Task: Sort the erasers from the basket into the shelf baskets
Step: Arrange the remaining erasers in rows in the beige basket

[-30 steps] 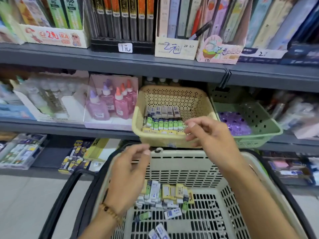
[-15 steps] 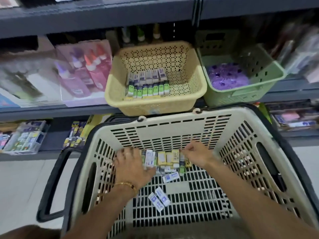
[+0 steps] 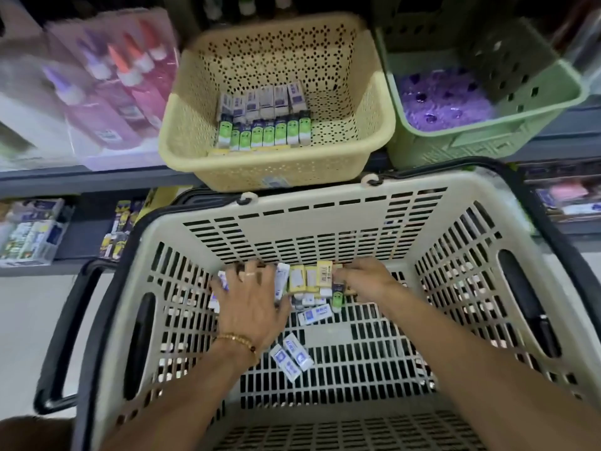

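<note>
Beige shopping basket (image 3: 325, 216) filled the lower view, both hands now down inside it; a second back they were up at the yellow shelf basket (image 3: 374, 125), so that drop-off looked done and a fresh pickup had begun. Far left: blurred glue bottles (image 3: 123, 70) on the shelf, untouched. Left hand (image 3: 250, 301) lay palm down, fingers spread over the left end of the eraser pile (image 3: 309, 284) at the basket's far wall, wrist straight, bracelet showing; touching erasers, but couldn't tell whether it had closed on any. Two loose erasers (image 3: 291, 356) sat on the slatted floor nearer the person, apart from the pile. Yellow shelf basket directly beyond the rim held two neat rows, white-sleeved behind, green-sleeved in front, right half bare. Right hand (image 3: 364, 281) reached in from the right, fingers curled against the yellow-sleeved erasers at the pile's right end; pinch likely forming, grip not confirmed. Green shelf basket (image 3: 553, 102) far right held purple items. Judgement: most erasers unsorted
</note>
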{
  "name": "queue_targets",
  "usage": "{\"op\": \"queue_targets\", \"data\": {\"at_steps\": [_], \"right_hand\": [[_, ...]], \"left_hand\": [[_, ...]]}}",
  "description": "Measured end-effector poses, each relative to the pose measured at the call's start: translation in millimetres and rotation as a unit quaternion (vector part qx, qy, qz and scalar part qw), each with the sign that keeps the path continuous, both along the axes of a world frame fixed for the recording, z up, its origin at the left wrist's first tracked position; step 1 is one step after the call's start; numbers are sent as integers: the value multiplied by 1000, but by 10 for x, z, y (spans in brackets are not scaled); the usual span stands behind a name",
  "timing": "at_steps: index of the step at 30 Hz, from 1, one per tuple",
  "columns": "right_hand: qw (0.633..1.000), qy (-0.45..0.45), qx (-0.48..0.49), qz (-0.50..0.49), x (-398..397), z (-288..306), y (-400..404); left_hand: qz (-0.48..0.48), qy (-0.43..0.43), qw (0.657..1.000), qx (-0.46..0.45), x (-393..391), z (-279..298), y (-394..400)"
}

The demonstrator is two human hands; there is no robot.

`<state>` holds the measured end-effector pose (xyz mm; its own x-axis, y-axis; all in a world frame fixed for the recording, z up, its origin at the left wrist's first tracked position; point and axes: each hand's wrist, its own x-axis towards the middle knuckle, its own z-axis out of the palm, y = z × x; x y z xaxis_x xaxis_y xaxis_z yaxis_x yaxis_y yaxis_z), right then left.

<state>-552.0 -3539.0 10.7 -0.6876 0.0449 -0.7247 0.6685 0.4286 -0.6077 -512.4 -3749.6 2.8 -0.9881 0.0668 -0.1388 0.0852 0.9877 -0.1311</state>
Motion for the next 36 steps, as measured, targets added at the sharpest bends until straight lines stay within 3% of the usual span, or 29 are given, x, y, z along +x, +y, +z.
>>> {"op": "queue_targets", "data": {"at_steps": [14, 17, 26, 32, 36], "right_hand": [[998, -9, -36, -59, 37, -170, -129], [1000, 2, -12, -16, 58, -188, -180], [999, 37, -3, 32, 42, -108, -168], [996, 21, -84, -11, 112, 42, -144], [984, 29, -170, -47, 151, 295, -81]], "left_hand": [[-42, -57, 997, 40, -26, -3, 179], [-100, -77, 990, 60, 11, 15, 142], [-97, -89, 988, 79, -125, 131, 159], [-51, -99, 971, 213, -205, 235, 37], [49, -90, 930, 354, -209, 451, 22]]}}
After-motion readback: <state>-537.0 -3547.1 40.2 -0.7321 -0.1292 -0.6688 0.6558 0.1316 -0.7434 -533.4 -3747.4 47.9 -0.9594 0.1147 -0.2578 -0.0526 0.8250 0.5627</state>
